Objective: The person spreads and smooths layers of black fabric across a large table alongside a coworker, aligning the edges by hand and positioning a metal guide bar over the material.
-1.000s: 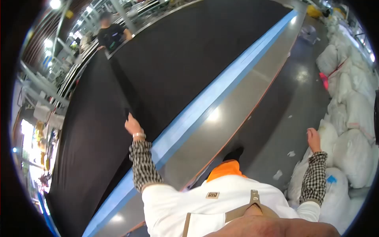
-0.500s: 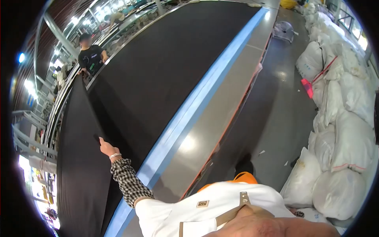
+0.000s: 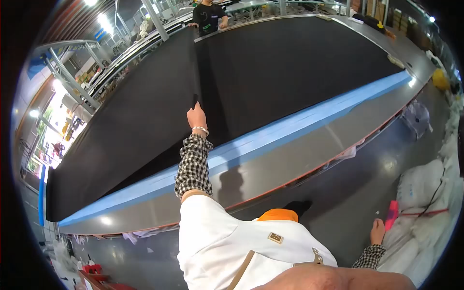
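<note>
My left hand is closed on the edge of a black fabric sheet, arm stretched out over the table. The held sheet is lifted along a fold that runs to the far side and lies over more black fabric. Under the black fabric, a light blue strip shows along the near side. My right hand hangs low at the right, away from the table, fingers curled in with nothing visible in them. Both forearms wear black-and-white checked sleeve covers.
A co-worker in a black shirt stands at the far side, one hand by the fabric fold. White sacks and a pink object lie at the right. A floor fan stands beyond the grey table edge.
My view has swung to the left, so the table and co-worker appear further right. My left hand still grips the fabric edge. My right hand has come into view.
</note>
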Demonstrator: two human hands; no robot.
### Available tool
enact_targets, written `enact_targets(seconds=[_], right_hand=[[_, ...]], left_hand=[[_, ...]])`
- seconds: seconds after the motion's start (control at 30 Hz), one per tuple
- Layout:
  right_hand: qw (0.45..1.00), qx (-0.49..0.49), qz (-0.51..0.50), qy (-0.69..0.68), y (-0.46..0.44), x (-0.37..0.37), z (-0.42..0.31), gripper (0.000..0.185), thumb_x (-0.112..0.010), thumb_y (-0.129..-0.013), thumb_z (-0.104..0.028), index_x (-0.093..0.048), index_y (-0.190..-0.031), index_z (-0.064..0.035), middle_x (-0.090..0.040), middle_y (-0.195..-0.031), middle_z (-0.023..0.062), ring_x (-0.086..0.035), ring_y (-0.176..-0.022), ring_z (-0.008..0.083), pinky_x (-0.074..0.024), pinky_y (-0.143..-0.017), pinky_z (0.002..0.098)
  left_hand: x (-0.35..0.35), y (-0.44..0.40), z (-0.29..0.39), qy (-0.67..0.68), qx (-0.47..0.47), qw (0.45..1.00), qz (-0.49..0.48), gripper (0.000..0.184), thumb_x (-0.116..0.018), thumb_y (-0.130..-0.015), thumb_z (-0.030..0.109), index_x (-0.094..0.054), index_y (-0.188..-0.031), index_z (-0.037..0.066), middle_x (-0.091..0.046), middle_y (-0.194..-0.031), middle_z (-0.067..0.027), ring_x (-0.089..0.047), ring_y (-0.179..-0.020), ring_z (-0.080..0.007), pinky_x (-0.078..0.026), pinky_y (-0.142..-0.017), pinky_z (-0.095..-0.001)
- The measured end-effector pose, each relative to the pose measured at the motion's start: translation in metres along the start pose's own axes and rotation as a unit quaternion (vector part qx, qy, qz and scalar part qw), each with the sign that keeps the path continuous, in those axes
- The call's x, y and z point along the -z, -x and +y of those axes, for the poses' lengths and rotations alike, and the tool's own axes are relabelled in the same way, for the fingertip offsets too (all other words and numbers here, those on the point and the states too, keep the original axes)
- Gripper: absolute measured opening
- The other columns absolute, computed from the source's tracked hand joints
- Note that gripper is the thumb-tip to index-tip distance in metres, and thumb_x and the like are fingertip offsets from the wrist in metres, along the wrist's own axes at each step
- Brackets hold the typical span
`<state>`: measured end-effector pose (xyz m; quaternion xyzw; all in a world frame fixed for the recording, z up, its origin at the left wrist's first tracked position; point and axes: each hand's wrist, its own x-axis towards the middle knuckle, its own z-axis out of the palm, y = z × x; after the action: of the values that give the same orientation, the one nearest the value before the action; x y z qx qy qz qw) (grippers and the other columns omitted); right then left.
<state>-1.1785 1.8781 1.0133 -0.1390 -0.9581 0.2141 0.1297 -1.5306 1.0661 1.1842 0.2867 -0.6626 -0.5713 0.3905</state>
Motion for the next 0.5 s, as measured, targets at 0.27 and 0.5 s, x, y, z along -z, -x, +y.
enact_targets(seconds=[0.27, 0.5], right_hand=[[0.948, -0.185, -0.201, 0.162, 0.213, -0.071, 0.122, 0.024, -0.049, -0.097, -0.017, -0.062, -0.096, 0.0026, -0.061, -0.093, 0.0273, -0.06, -0.089, 0.0399, -0.0477, -0.081, 0.0494], [0.874, -0.289, -0.328, 0.213, 0.294, -0.08, 0.1, 0.022, -0.05, -0.096, -0.016, -0.061, -0.093, 0.0022, -0.061, -0.089, 0.0265, -0.059, -0.085, 0.0414, -0.047, -0.077, 0.0492]], left_hand=[[-0.032, 0.007, -0.012, 0.041, 0.0, 0.999, 0.028, 0.043, -0.06, -0.095, 0.031, -0.069, -0.106, -0.009, -0.072, -0.099, -0.0212, -0.066, -0.094, -0.0337, -0.047, -0.086, -0.0413], [-0.018, 0.001, -0.018, 0.14, -0.001, 0.99, -0.019, 0.042, -0.061, -0.096, 0.025, -0.064, -0.116, -0.012, -0.069, -0.109, -0.0154, -0.063, -0.099, -0.024, -0.047, -0.088, -0.0364]])
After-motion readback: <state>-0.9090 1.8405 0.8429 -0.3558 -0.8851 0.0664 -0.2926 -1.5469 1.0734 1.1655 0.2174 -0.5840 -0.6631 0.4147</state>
